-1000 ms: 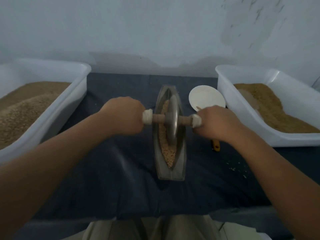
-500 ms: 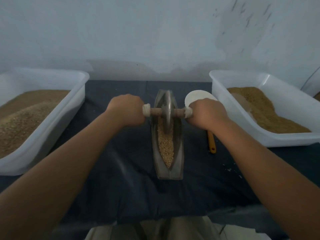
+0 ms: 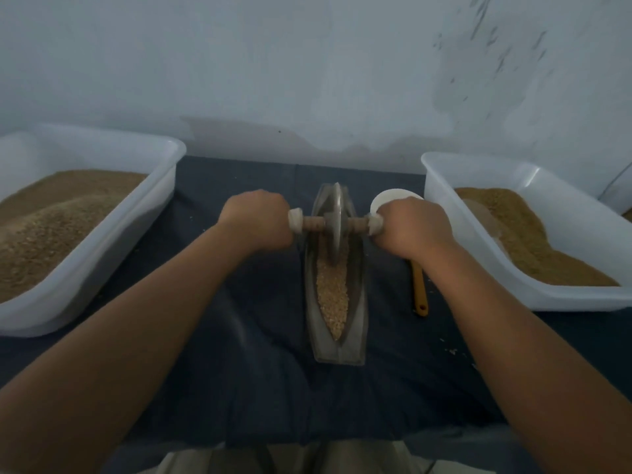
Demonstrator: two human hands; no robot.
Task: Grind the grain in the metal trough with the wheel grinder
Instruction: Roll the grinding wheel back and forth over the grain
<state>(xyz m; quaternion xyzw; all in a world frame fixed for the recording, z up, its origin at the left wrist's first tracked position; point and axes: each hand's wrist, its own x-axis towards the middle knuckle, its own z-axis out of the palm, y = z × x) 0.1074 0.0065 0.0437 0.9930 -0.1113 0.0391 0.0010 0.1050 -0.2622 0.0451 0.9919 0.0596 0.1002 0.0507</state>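
A boat-shaped metal trough (image 3: 359, 302) lies lengthwise on the dark cloth, with pale grain (image 3: 331, 292) along its groove. The wheel grinder (image 3: 336, 224), a metal disc on a wooden axle, stands upright in the far half of the trough. My left hand (image 3: 258, 222) grips the axle's left handle and my right hand (image 3: 412, 224) grips the right handle. Both handle ends are hidden inside my fists. The near half of the grain lies uncovered.
A white tub of brown grain (image 3: 164, 186) sits at the left and another white tub (image 3: 441, 186) at the right. A white bowl (image 3: 383, 200) peeks out behind my right hand. An orange-handled tool (image 3: 420, 292) lies right of the trough. Behind everything is a wall.
The wheel has rolled away from me, from the trough's middle to its far half, both hands moving with it. More grain shows at the near end.
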